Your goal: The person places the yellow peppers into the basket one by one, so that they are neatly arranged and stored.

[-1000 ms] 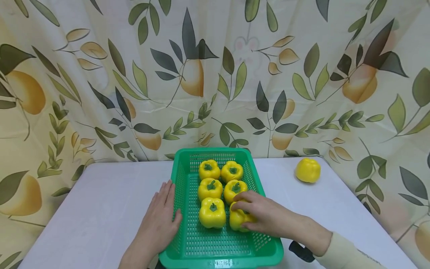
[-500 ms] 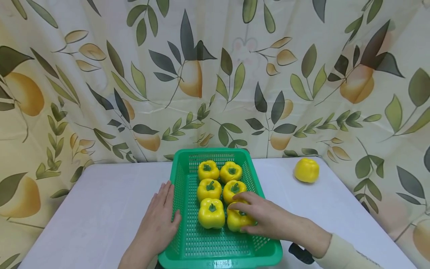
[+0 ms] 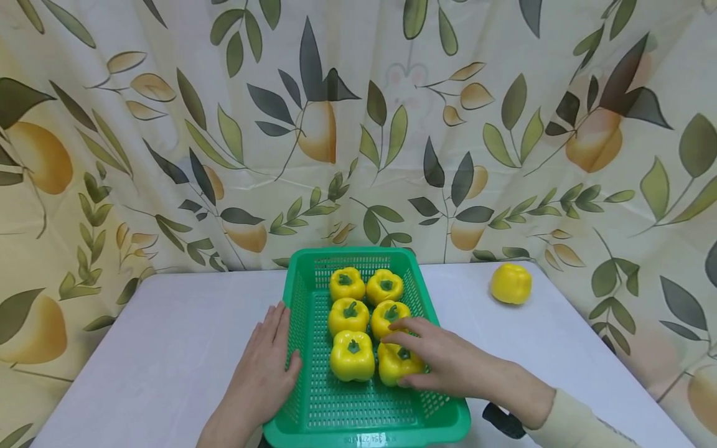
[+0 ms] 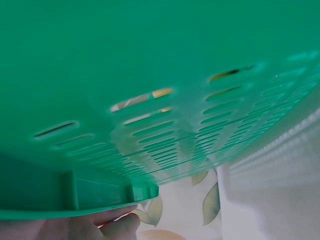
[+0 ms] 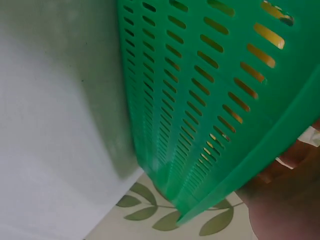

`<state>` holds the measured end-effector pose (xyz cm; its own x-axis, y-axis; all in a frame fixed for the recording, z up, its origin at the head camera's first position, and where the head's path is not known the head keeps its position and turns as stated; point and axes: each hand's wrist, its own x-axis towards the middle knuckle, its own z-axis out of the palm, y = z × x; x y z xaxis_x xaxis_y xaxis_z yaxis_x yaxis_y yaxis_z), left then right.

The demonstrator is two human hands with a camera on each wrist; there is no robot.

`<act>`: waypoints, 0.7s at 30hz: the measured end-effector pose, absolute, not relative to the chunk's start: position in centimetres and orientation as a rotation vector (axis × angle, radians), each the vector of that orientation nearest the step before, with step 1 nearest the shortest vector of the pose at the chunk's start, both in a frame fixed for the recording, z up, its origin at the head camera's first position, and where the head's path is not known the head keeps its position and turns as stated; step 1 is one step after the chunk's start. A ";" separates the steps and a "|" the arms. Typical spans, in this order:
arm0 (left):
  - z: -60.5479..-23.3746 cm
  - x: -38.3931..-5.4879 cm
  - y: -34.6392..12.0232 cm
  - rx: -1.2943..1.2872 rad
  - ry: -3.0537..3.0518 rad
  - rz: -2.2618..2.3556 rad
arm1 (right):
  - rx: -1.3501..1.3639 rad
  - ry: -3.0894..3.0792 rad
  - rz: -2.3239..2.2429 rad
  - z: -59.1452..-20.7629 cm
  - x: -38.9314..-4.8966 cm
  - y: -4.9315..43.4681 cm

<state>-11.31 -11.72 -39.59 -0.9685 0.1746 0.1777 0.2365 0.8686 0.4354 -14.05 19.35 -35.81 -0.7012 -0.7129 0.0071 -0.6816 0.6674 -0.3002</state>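
A green plastic basket (image 3: 366, 438) holds several yellow bell peppers in two columns. My left hand (image 3: 260, 367) rests along the basket's left rim, fingers straight and thumb over the edge. In the left wrist view, fingers (image 4: 120, 225) show below the basket's rim. My right hand (image 3: 442, 358) reaches over the right rim and holds the nearest right-hand bell pepper (image 3: 394, 367), with the thumb on its near side and the fingers on its far side. Beside it sits another bell pepper (image 3: 352, 358). The basket wall hides the right fingertips in the right wrist view.
One more yellow bell pepper (image 3: 511, 284) lies on its side on the white-covered table (image 3: 185, 336), at the back right outside the basket. A leaf-and-fruit patterned curtain (image 3: 358, 186) hangs behind the table. A black band (image 3: 503, 421) shows under the right wrist.
The nearest right-hand bell pepper has shifted slightly left. My right fingers have eased a little, and more of its stem shows. The left hand stays on the rim.
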 end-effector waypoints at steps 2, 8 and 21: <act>-39.6 -11.3 -11.7 -0.324 -2.906 -0.701 | -1.160 2.789 -0.440 -35.6 -14.1 19.5; -39.7 -11.3 -11.7 -0.325 -2.901 -0.695 | -1.170 2.888 -0.437 -34.9 -14.5 20.3; -39.7 -11.3 -11.7 -0.327 -2.894 -0.702 | -0.968 3.040 -0.486 -33.5 -15.0 22.9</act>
